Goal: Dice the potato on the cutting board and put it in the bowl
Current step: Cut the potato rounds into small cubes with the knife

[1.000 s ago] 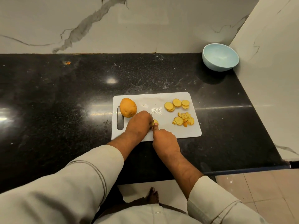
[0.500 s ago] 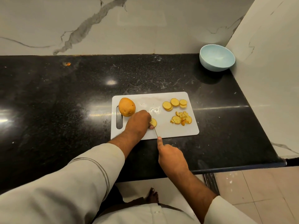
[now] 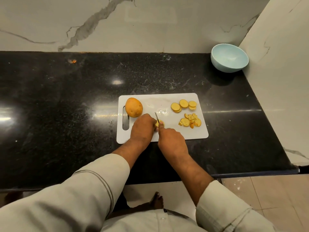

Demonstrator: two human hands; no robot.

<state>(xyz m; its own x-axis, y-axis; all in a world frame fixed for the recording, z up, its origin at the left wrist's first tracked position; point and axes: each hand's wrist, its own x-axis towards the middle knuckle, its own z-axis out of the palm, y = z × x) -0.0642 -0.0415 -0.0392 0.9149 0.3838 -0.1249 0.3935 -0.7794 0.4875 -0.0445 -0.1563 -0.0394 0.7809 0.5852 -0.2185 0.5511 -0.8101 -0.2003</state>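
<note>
Potato piece: a small pale-yellow potato piece (image 3: 159, 123) lies near the middle of the cutting board (image 3: 197, 133), mostly hidden under the two hands; only a sliver of cut face shows.
Left hand: the left hand (image 3: 143, 129) lies knuckles-up over the piece, its fingers curled down onto it to hold it in place.
Right hand: the right hand (image 3: 172, 140) grips the knife (image 3: 156, 117), forefinger stretched along the back of the blade; the handle is buried in the fist.
Knife: thin blade, tip pointing toward the top of the frame, apparently resting on the piece just right of the left fingertips, though the contact is hard to make out.
Whole potato: a whole potato (image 3: 134, 107), golden-brown skin with dark specks, sits at the board's upper left, beside the handle slot.
Round slices: a row of overlapping round slices (image 3: 183, 105), pale yellow, at the board's upper right.
Cut bits: a loose heap of cut bits (image 3: 190, 121), thin and uneven with tan skin edges, below the slices.
Bowl: a light-blue bowl (image 3: 229, 57) at the upper right of the frame, in the corner of the black counter (image 3: 66, 97), well apart from the board.
</note>
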